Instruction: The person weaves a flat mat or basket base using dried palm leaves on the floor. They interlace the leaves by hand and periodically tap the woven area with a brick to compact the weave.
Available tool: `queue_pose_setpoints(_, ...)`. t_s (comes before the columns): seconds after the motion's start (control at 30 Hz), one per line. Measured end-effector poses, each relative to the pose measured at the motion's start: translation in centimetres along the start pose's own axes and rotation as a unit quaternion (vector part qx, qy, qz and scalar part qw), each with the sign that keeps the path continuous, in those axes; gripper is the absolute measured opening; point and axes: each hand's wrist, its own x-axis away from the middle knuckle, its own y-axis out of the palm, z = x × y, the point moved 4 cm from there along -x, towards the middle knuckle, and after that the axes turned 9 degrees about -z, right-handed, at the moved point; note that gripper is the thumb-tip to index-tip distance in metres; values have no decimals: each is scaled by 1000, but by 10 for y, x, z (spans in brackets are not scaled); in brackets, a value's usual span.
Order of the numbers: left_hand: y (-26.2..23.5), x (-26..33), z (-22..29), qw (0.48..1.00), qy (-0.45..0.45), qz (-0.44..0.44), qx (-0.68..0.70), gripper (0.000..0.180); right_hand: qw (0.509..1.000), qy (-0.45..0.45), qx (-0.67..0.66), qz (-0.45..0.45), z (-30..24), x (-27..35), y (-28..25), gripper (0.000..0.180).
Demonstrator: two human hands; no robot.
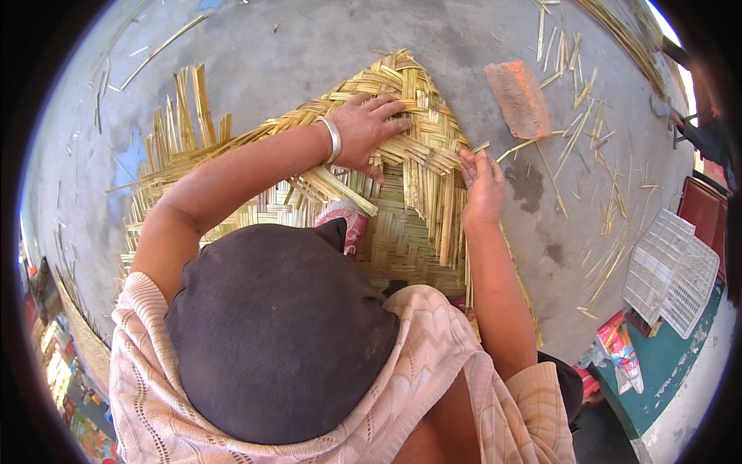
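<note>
My left hand (365, 133), with a silver bangle (333, 142) at the wrist, lies flat with fingers spread on a woven mat (406, 77) of yellow-green plant strips. Beneath and beside it, several loose strip ends (340, 192) stick out over the weave. At the mat's right edge, my right hand (483, 189) pinches the end of a split strip (444, 158); its fingertips partly cover the strip. The mat comes to a corner at the far side, and long unwoven strips (182, 116) fan out on the left. A dark rounded cloth shape (278, 332) hides the nearer part.
A reddish brick (519, 100) lies on the grey concrete floor (309, 35), right of the mat's corner. Scattered strip scraps (576, 131) cover the right side. Farther right are printed sheets (668, 271) and a colourful packet (620, 348) on a green surface (672, 379).
</note>
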Motion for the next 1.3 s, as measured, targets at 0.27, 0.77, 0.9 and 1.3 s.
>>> queue_pose_setpoints(0.27,-5,5,-2,995,49,21,85,93,995,33,84,-35,-15,1,8,16)
queue_pose_setpoints(0.77,-12,9,-40,940,48,-5,337,122,954,10,239,-180,-66,43,64,19)
queue_pose_setpoints(0.9,-20,11,-54,827,66,-146,540,127,837,-144,491,-194,-70,52,84,16)
queue_pose_setpoints(1.3,-2,16,-80,586,22,49,808,65,548,-376,729,-161,-92,24,117,31)
